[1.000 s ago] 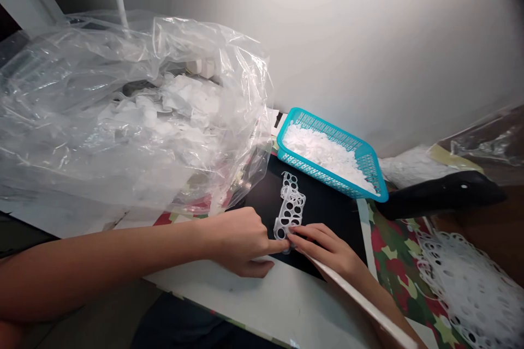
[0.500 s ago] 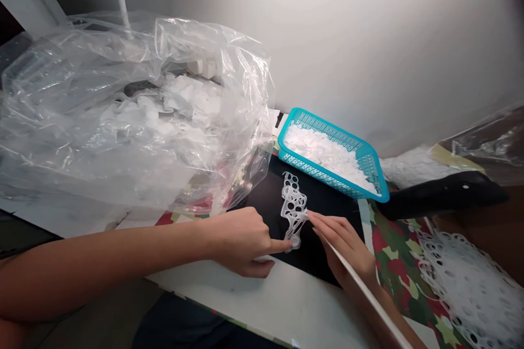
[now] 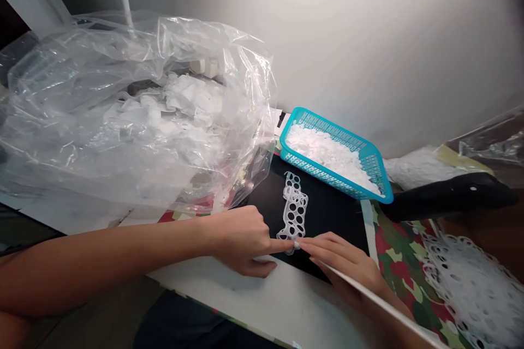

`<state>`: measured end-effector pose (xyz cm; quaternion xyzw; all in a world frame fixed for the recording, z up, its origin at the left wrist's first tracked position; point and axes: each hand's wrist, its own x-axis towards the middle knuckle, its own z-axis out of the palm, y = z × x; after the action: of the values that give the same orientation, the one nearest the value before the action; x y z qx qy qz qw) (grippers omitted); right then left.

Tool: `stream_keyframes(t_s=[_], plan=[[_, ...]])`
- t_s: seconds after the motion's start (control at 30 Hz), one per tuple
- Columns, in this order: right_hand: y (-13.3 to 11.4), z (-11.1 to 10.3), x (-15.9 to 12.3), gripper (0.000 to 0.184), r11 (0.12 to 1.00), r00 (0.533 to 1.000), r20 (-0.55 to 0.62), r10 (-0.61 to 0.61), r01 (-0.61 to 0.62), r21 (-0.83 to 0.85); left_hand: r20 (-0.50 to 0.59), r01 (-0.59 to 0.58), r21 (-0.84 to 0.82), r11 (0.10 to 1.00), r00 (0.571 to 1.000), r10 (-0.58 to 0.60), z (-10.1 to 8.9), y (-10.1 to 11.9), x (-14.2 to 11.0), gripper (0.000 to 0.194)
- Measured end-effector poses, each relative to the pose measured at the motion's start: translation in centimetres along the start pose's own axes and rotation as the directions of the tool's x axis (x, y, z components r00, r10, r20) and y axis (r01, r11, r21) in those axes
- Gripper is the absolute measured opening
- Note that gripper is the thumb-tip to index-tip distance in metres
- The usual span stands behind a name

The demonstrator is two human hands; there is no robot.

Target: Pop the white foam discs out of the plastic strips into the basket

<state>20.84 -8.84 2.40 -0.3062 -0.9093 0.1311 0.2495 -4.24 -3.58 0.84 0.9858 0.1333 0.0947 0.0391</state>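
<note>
My left hand [image 3: 241, 242] has its index finger stretched out, the tip touching the lower end of a translucent plastic lattice [image 3: 295, 212] full of round holes. Its thumb stands apart below, and the other fingers are curled. My right hand [image 3: 347, 262] meets that fingertip, its own fingers pressed together at a small whitish piece [image 3: 297, 244] whose shape I cannot make out. Between the right thumb and fingers runs a long thin white strip [image 3: 380, 299], seen nearly edge-on along the forearm. The lattice lies on a black mat [image 3: 335, 223].
Behind the mat stands a turquoise basket [image 3: 339, 181] of small white pieces. A large clear bag [image 3: 82, 136] of white plastic parts fills the left. Right of the mat are a black elongated object [image 3: 450, 193] and a pile of ring-patterned lattices [image 3: 483, 289]. A wall [image 3: 368, 38] rises behind.
My right hand has moved down and slightly left to my left fingertip, with the white strip following. The lattice's lower part, twisted and pulled before, now lies flatter. My left hand stays nearly still.
</note>
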Motion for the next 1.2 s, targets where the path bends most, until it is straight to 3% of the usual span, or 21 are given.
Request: stream_keyframes(t_s=[0.27,0.57,0.97,1.2], plan=[[0.3,0.8,-0.9,0.050,0.976,0.992,0.111,-0.068,0.089,-0.199,-0.042,-0.042,-0.007,0.999,0.998,0.042,0.7,0.1,-0.1,0.042],[0.2,0.6,0.1,0.029,0.997,0.998,0.052,-0.033,0.037,-0.073,-0.032,-0.039,-0.002,0.999,0.999,0.039,0.7,0.1,-0.1,0.041],[0.0,0.6,0.4,0.027,1.000,1.000,0.023,0.013,-0.012,-0.009,-0.043,-0.040,-0.032,0.999,0.998,0.038,0.2,0.3,0.0,0.039],[0.0,0.9,0.1,0.027,0.980,0.998,0.031,-0.060,0.064,-0.186,-0.040,-0.025,-0.051,0.998,0.999,0.023,0.1,0.8,0.0,0.039]])
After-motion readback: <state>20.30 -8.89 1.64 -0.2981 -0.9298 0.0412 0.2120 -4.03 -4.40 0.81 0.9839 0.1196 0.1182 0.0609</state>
